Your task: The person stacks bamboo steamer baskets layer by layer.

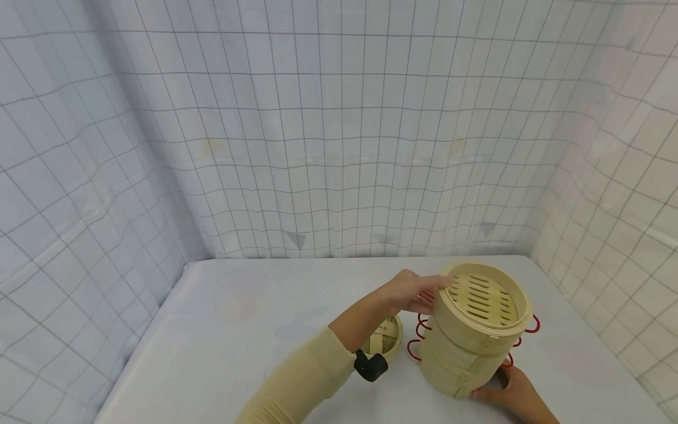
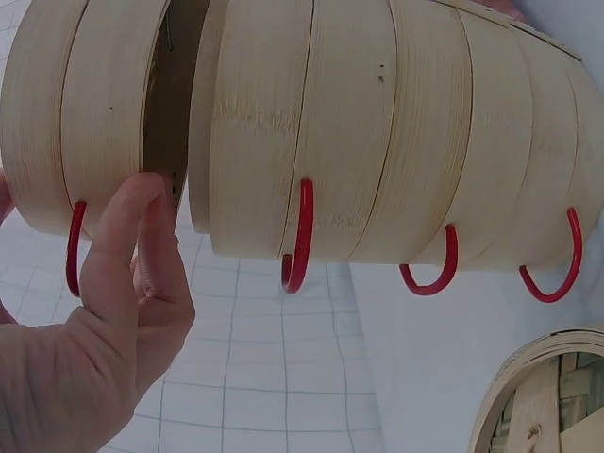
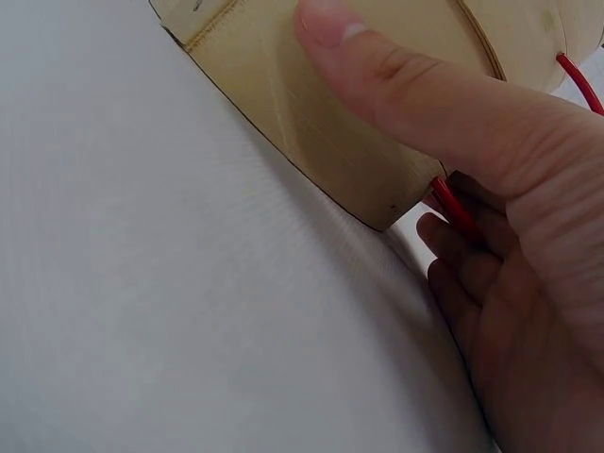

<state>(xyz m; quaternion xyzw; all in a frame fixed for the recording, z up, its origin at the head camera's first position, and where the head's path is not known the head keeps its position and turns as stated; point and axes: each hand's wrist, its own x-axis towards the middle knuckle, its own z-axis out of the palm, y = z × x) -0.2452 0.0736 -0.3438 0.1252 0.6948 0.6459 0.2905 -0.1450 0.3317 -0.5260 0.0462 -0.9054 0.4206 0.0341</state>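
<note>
A tall stack of round bamboo steamer baskets (image 1: 455, 359) with red loop handles stands on the right of the table. My left hand (image 1: 410, 291) grips the lower edge of the top basket (image 2: 99, 104), thumb and fingers at its side. In the left wrist view a dark gap separates that basket from the lower stack (image 2: 396, 123). The top's slatted surface (image 1: 479, 294) shows in the head view. Low on the stack, my right hand (image 3: 528, 208) holds the bottom basket (image 3: 321, 142), its thumb pressed on the wall and fingers round the side near a red handle (image 3: 455, 209).
A round woven bamboo piece (image 1: 392, 337), partly hidden by my left forearm, lies on the white table (image 1: 228, 341) left of the stack. White grid-patterned curtains (image 1: 328, 147) enclose the back and sides. A black strap (image 1: 371, 366) is on my left wrist.
</note>
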